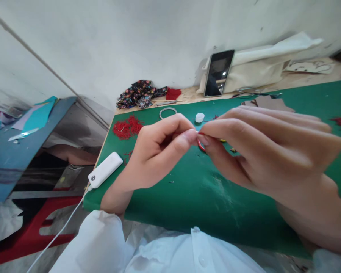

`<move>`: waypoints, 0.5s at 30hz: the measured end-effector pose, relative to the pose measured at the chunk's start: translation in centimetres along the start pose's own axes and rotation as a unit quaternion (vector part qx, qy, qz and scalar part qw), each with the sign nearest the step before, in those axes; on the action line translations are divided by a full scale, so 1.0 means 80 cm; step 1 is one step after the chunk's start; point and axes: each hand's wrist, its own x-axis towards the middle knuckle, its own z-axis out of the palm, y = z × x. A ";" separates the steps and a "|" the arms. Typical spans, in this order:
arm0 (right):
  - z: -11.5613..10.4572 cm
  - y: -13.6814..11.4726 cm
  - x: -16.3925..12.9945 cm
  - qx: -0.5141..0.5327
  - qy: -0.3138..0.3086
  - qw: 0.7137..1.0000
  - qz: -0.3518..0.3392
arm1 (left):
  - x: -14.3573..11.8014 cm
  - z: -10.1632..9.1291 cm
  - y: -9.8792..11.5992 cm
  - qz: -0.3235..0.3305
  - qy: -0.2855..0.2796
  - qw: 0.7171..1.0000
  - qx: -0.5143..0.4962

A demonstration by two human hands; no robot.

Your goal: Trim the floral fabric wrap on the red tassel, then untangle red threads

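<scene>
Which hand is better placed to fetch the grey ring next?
Probably the left hand: the ring lies just beyond its knuckles, while the right hand is farther away. Both hands meet at a red piece.

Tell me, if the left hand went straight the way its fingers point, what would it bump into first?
Most likely the small red loop, right at the end of the left hand; then the right hand, which pinches it. Depth is unclear, so the left hand may already touch the loop.

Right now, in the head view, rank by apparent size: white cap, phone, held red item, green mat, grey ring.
1. green mat
2. phone
3. grey ring
White cap and held red item: unsure; the item is partly hidden.
</scene>
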 end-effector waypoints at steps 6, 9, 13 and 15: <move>-0.001 0.001 -0.001 0.019 0.010 1.000 -0.006 | -0.001 -0.001 -0.001 0.009 0.003 1.000 0.012; 0.000 0.002 -0.001 0.024 0.007 1.000 -0.008 | -0.001 -0.001 0.000 0.013 0.001 1.000 0.009; 0.002 0.002 0.000 0.023 0.003 1.000 -0.012 | -0.001 -0.002 0.000 0.011 0.001 1.000 0.006; 0.003 0.001 -0.001 0.023 -0.003 1.000 -0.014 | -0.001 -0.002 0.000 0.009 0.002 1.000 0.009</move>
